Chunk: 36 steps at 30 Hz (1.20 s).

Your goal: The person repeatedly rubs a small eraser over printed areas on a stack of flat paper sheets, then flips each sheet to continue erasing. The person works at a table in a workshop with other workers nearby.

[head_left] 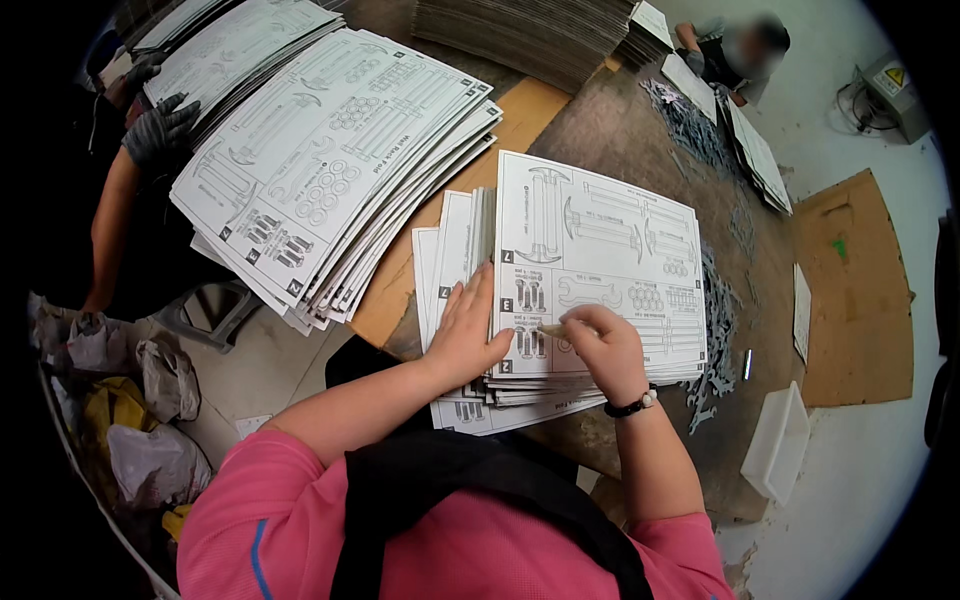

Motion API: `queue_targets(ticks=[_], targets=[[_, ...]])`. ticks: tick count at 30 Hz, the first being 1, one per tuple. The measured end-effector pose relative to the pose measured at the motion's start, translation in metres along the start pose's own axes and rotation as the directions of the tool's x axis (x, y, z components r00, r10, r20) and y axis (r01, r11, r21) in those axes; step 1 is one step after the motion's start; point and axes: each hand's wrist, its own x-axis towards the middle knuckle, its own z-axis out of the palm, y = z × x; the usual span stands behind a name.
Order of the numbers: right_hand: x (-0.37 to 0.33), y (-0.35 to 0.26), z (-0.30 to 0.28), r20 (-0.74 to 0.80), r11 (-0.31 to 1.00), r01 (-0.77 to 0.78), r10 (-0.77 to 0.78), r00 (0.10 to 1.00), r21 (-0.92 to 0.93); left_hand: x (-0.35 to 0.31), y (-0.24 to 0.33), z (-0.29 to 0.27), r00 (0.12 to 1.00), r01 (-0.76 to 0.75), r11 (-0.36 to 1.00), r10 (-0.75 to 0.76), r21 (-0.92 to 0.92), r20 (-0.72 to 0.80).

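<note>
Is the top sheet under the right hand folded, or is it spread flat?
Spread flat: the sheet shows its printed face, and no fold is visible.

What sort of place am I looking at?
Probably a packing workshop: stacked white rectangular sheets printed with tool diagrams, loose grey wrench-shaped metal pieces on a worn brown worktable, and a co-worker's grey-gloved hand at the left.

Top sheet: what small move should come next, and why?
Perhaps slide the top sheet slightly off the stack: the right hand is bent over its printed face, while the left hand lies along its left edge, where it could steady things.
</note>
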Motion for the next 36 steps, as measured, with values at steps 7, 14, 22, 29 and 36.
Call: queue_targets(ticks=[7, 14, 22, 29, 36], targets=[[0.006, 0.002, 0.002, 0.039, 0.943, 0.157, -0.152, 0.988, -0.293, 0.001, 0.004, 0.003, 1.0, 0.013, 0.999, -0.013, -0.044, 0.005], [-0.01, -0.016, 0.022, 0.134, 0.678, 0.414, -0.426, 0.895, -0.607, -0.001, 0.001, 0.003, 1.0, 0.0, 1.0, -0.001, -0.025, -0.013], [-0.025, 0.005, 0.001, 0.058, 0.999, -0.04, 0.039, 0.998, 0.02, 0.0, 0.003, 0.001, 1.0, 0.017, 1.0, -0.017, -0.014, -0.003], [-0.024, -0.011, 0.013, 0.238, 0.696, 0.416, -0.344, 0.908, -0.585, 0.0, 0.004, 0.005, 1.0, 0.029, 0.999, -0.029, -0.017, 0.001], [-0.023, -0.009, 0.003, 0.133, 0.897, 0.278, -0.247, 0.96, -0.343, 0.0, 0.004, 0.001, 1.0, 0.011, 1.0, -0.01, 0.006, -0.019]])
